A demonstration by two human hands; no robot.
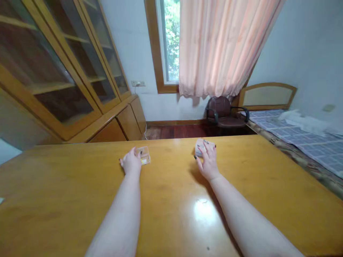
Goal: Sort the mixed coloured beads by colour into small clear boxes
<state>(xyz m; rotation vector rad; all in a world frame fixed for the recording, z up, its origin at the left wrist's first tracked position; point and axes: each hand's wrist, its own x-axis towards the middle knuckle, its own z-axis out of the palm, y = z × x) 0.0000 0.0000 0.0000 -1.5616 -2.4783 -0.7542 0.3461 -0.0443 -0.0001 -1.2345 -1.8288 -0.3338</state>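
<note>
Toward the far edge of the table, a small clear plastic box (145, 156) has its lid raised, and something yellow and white shows in its near part. My left hand (131, 160) grips this box at its left side, the thumb lying over it; some fingers are partly hidden. Further right lies a second small box (199, 145), pale and see-through, with contents I cannot make out. Above it, my right hand (208, 159) is spread with fingers apart, the fingertips over the box. Whether they touch it I cannot tell.
Both boxes are on a glossy wooden table (166, 185) near its far edge. Beyond are a brown armchair (223, 112), a pink curtain (217, 50) and a window (171, 43). A glass-fronted cabinet (88, 107) stands left; a bed (300, 128) is at right.
</note>
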